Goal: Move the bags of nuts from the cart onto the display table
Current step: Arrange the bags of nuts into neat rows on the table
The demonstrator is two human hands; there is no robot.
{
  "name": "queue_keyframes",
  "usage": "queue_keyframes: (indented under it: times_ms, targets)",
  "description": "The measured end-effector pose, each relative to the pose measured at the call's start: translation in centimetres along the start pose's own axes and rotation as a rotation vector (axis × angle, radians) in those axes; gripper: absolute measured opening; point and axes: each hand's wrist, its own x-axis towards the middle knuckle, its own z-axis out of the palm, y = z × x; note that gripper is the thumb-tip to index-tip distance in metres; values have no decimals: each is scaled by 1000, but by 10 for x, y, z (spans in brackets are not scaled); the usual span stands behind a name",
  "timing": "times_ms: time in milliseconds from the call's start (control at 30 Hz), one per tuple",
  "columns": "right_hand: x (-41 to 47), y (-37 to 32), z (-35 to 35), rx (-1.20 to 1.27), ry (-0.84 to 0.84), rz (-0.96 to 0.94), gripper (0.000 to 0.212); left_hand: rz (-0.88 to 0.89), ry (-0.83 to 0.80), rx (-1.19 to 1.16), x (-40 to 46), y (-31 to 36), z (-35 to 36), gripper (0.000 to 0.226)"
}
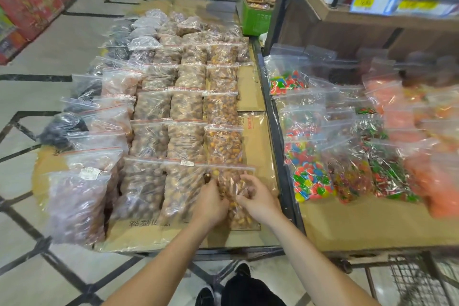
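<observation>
Both hands are on one clear zip bag (233, 196) of yellow-brown nuts lying flat on the table (250, 141). The left hand (211, 202) grips the bag's left edge with curled fingers. The right hand (258, 200) pinches its right side, fingers bent onto the plastic. This bag is the nearest one in the rightmost row of nut bags (221, 107), just below the next bag in that row, and touching a bag of brown nuts (181, 191) on its left. Further left of the held bag lie more rows, ending in dark-filled bags (62, 126) at the table's far-left edge. The table top is lined with cardboard. To the right of the held bag, beyond a dark metal rail (275, 131), lie bags of coloured sweets (308, 171). A wire cart (419, 278) shows below those, only partly in view; its contents cannot be made out.
</observation>
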Motion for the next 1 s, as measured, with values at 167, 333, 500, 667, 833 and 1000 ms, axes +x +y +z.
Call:
queue_keyframes:
  times_ms: [167, 333, 500, 667, 833, 1000]
  targets:
    - [-5, 2, 12, 46, -40, 13, 67, 27, -65, -42, 0, -3, -1, 59]
    - [7, -8, 9, 149, -57, 43, 78, -54, -87, -205, 9, 12, -8, 70]
    - [12, -14, 6, 215, -59, 37, 79, -74, -91, -265, 17, 24, -17, 66]
    - [12, -4, 8, 233, -58, 44, 82, -73, -126, -444, -1, 11, -14, 93]
    - [6, 11, 18, 188, 45, 56, 71, 67, -116, -272, -33, -7, -13, 85]
    - [9, 5, 29, 113, 114, -46, 47, 144, -89, -169, -25, -16, -11, 81]
